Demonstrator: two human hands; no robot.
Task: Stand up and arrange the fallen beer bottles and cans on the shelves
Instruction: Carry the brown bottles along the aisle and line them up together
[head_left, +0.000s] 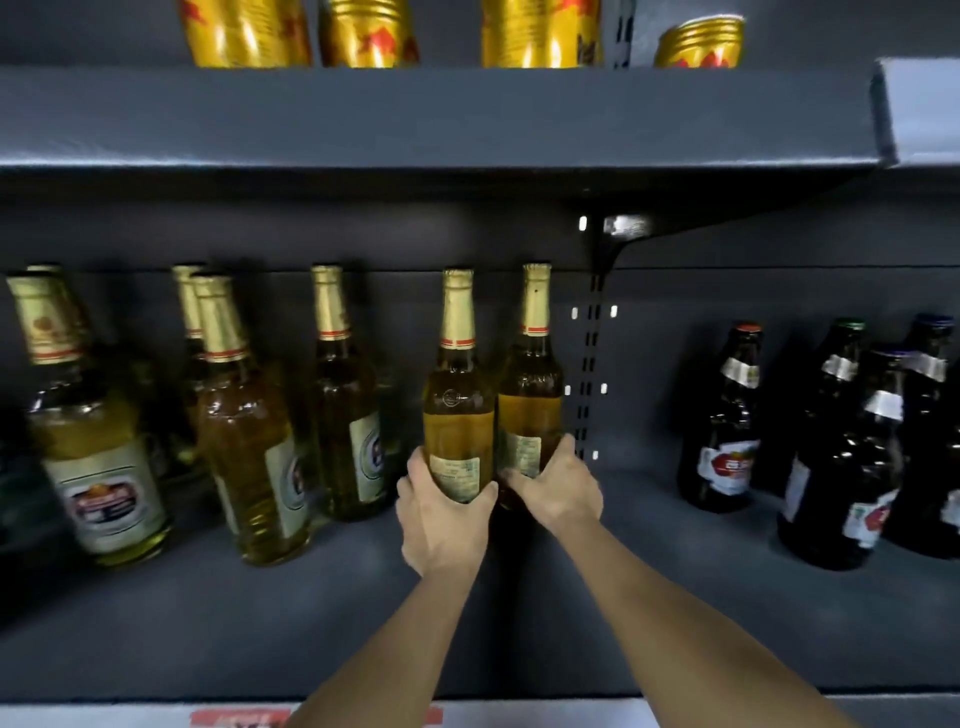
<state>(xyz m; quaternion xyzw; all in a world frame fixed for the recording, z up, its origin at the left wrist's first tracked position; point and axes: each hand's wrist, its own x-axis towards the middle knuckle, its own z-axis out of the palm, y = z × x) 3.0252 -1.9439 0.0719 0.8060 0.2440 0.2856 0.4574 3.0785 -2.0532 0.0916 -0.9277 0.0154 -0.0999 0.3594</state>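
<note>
We see the dark lower shelf (208, 623) filling the bottom of the frame, with an upper shelf (415, 119) across the top carrying gold cans (363, 36). Amber bottles (249, 441) stand at left, dark bottles (831, 457) at right. At centre, two gold-foiled bottles stand upright, touching. Our left hand (441, 519) wraps its grip round the base of the left bottle (457, 405); our right hand (558, 488) curls its grip round the base of the right bottle (530, 395).
</note>
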